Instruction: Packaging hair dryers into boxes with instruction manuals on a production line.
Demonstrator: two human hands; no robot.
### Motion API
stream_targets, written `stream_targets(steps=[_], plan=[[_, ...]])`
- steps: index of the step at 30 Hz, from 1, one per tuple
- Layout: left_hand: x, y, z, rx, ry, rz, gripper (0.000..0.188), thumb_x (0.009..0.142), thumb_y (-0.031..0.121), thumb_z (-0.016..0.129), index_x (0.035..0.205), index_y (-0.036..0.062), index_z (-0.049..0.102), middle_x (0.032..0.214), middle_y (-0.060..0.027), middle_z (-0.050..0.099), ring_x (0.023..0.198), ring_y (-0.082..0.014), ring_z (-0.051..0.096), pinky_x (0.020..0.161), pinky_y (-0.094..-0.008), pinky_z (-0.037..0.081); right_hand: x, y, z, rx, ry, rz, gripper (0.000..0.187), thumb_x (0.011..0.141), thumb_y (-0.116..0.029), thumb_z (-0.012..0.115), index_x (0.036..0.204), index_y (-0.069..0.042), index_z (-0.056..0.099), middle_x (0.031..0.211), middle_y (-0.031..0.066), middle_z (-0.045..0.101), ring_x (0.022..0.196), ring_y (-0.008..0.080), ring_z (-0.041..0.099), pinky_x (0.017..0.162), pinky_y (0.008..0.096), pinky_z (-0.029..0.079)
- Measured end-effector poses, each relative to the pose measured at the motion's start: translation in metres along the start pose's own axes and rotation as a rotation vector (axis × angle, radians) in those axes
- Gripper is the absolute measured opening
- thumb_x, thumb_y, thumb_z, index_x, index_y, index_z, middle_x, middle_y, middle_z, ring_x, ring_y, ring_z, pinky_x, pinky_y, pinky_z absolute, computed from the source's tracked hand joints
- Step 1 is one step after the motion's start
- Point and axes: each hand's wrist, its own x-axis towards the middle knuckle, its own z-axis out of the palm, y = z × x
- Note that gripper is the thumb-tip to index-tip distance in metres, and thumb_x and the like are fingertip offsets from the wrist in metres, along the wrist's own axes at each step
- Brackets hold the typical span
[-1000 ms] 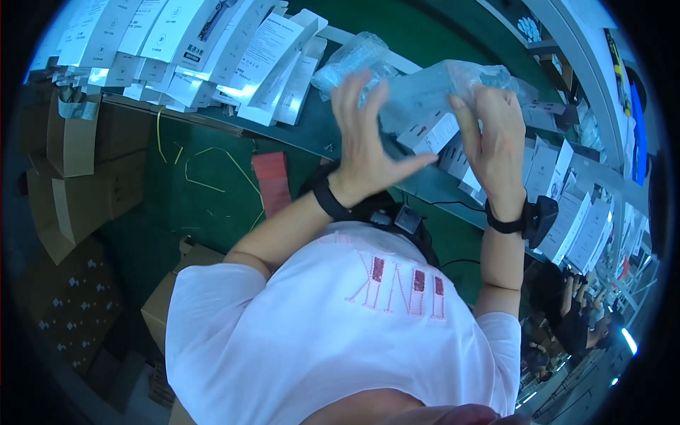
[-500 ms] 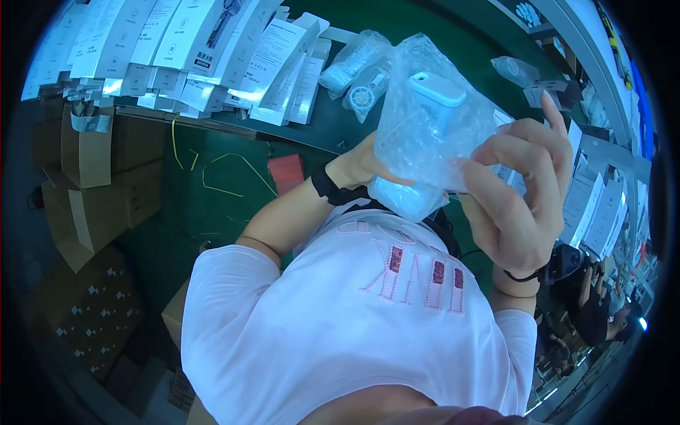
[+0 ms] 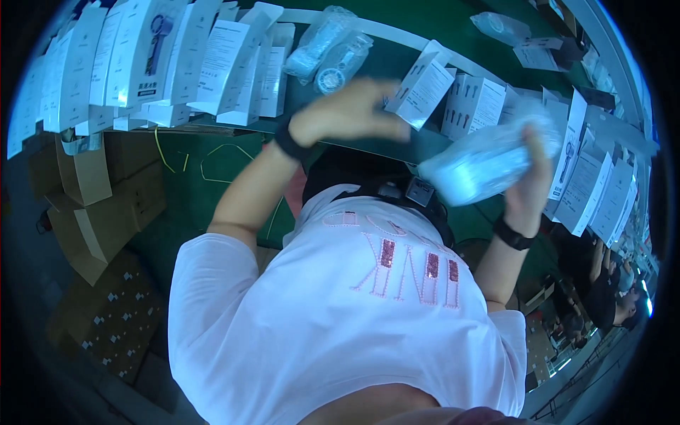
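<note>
Hands raised: right hand (image 3: 530, 185) gripping clear bagged item (image 3: 487, 159), left hand (image 3: 352, 111) released, empty.

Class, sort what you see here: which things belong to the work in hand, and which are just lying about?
In hand:
- clear plastic bag with a white item, gripped by the right hand
- left hand, blurred, above the white boxes

Lying about:
- bagged items on the green bench
- cardboard cartons

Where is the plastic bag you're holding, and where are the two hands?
plastic bag (image 3: 482, 164), head view, middle of the clear wrapped bundle.
right hand (image 3: 533, 185), head view, fingers behind the bag.
left hand (image 3: 347, 112), head view, back of the hand.
</note>
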Motion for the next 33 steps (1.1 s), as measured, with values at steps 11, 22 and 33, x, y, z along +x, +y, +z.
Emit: stream_targets(steps=[11, 22, 33], plan=[[0.179, -0.085, 0.067, 0.572, 0.281, -0.531, 0.050, 0.088, 0.047, 0.055, 0.095, -0.0001, 0.069, 0.096, -0.0227, 0.067, 0.094, -0.0347, 0.065, 0.084, -0.0401, 0.052, 0.065, -0.042, -0.021, 0.095, 0.262, -0.432, 0.025, 0.092, -0.015, 0.060, 0.111, 0.001, 0.058, 0.108, 0.0131, 0.061, 0.102, 0.0224, 0.060, 0.091, 0.0371, 0.048], [0.052, 0.044, 0.041, 0.561, 0.439, -0.039, 0.022, 0.080, 0.011, 0.056, 0.063, -0.0017, 0.063, 0.068, -0.0237, 0.061, 0.064, -0.0419, 0.061, 0.062, -0.0473, 0.052, 0.081, -0.059, 0.055, 0.259, 0.039, -0.491, 0.037, 0.093, -0.020, 0.058, 0.122, 0.003, 0.050, 0.120, 0.0149, 0.057, 0.114, 0.0247, 0.055, 0.097, 0.0405, 0.045], [-0.008, 0.008, 0.069, -0.316, 0.480, 0.018, 0.035, 0.085, 0.025, 0.048, 0.073, -0.0069, 0.055, 0.071, -0.0245, 0.057, 0.063, -0.0378, 0.056, 0.060, -0.0421, 0.043, 0.040, -0.044, 0.096, -1.388, -0.449, -1.136, 0.022, 0.091, -0.014, 0.060, 0.111, -0.005, 0.064, 0.096, 0.0064, 0.065, 0.088, 0.0149, 0.061, 0.079, 0.0267, 0.046]])
